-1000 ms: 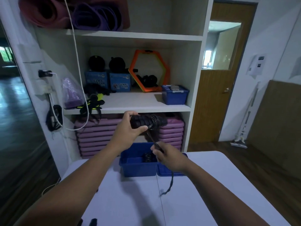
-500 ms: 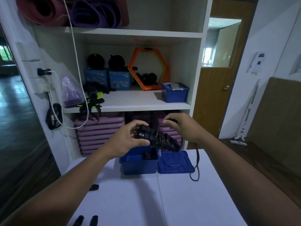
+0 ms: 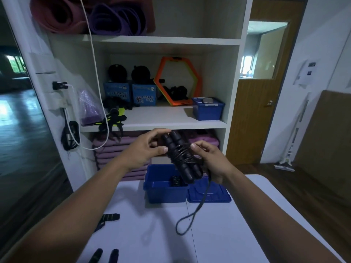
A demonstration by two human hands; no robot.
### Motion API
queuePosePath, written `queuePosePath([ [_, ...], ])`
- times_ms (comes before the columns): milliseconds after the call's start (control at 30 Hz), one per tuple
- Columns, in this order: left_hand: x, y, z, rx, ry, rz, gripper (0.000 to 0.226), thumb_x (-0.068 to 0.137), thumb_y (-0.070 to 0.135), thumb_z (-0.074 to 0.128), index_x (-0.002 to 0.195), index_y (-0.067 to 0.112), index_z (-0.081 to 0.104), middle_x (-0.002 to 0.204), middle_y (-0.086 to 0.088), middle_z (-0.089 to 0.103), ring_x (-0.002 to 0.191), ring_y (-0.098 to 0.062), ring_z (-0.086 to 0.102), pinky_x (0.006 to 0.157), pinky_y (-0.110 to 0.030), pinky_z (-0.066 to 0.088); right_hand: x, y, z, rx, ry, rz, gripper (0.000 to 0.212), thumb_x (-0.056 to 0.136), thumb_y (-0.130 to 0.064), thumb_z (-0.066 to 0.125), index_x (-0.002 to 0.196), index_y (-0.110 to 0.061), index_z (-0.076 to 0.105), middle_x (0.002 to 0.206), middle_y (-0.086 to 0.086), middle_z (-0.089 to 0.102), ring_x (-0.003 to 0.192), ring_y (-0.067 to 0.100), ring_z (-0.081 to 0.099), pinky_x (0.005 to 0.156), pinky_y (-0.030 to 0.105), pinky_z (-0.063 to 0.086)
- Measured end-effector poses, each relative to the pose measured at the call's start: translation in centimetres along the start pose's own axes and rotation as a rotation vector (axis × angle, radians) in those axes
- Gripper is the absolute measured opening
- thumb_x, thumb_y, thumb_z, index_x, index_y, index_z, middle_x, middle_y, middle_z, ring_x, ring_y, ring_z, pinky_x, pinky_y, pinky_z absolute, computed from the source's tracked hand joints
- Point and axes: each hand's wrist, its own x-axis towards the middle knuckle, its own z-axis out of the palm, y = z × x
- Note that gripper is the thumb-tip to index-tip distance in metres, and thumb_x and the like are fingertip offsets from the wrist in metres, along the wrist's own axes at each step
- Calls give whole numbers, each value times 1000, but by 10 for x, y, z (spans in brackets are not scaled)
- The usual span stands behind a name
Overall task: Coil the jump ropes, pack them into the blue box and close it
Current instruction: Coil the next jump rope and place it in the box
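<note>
Both hands hold one black jump rope (image 3: 181, 158) in the air above the open blue box (image 3: 165, 192). Its two foam handles lie side by side with cord wound around their middle. My left hand (image 3: 146, 149) pinches the handles' upper end. My right hand (image 3: 210, 160) grips the lower right side and the cord, whose loose loop (image 3: 190, 219) hangs down to the white table (image 3: 218, 234). Something dark lies inside the box. The blue lid (image 3: 209, 194) lies flat to the box's right. Another rope's handles (image 3: 109, 218) lie at the table's left, and two more handle ends (image 3: 105, 255) show at the bottom edge.
A white shelf unit (image 3: 161, 124) stands right behind the table, with a second blue box (image 3: 208, 110), cartons and an orange hexagon. Purple mats are stacked below. A white cable hangs at the left. A wooden door (image 3: 254, 114) is at the right.
My right hand came down from above the handles to their lower right side, adding cord around them. The handles tilted more upright. The hanging loop is now in front of the lid.
</note>
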Motion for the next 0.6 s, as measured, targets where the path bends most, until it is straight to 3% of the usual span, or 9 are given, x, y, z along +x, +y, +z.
queuePosePath([
  [100, 2, -12, 21, 39, 293, -69, 34, 91, 10, 70, 117, 30, 59, 108, 1, 58, 84, -13, 62, 76, -22, 54, 2, 8, 11, -56, 163, -56, 13, 96, -21, 59, 91, -10, 65, 102, 22, 68, 98, 36, 64, 92, 55, 50],
  [200, 3, -17, 41, 2, 406, -129, 27, 95, 8, 60, 117, 24, 60, 99, -1, 67, 78, -17, 66, 74, -33, 57, 4, 15, 22, -176, 270, -127, 16, 96, -23, 61, 89, -10, 68, 95, 15, 72, 89, 30, 67, 85, 49, 55],
  [333, 1, -15, 56, 46, 225, -190, 54, 91, 19, 62, 143, 24, 47, 124, 10, 60, 98, -1, 60, 83, -18, 49, 6, 16, 19, -299, 287, -192, 17, 96, -22, 62, 87, -9, 68, 75, 6, 68, 73, 22, 65, 76, 43, 59],
  [433, 3, -18, 60, 115, 134, -234, 80, 79, 38, 68, 151, 33, 33, 126, 5, 62, 104, -10, 64, 93, -36, 54, 6, 12, 13, -398, 181, -218, 16, 96, -19, 61, 95, -5, 69, 83, 9, 71, 78, 23, 71, 71, 30, 61],
  [500, 7, -20, 61, 138, 101, -250, 86, 75, 41, 77, 149, 34, 33, 124, 5, 62, 104, -12, 64, 94, -37, 54, 6, 8, 12, -485, 125, -238, 15, 96, -16, 61, 98, -4, 70, 83, 7, 73, 73, 13, 71, 64, 20, 56],
  [600, 11, -27, 68, 190, 123, -169, 88, 66, 41, 85, 141, 31, 39, 123, 5, 59, 107, -12, 61, 96, -39, 53, 9, 4, 10, -577, 61, -244, 14, 96, -17, 62, 99, -8, 71, 86, 8, 75, 78, 16, 73, 69, 25, 59],
])
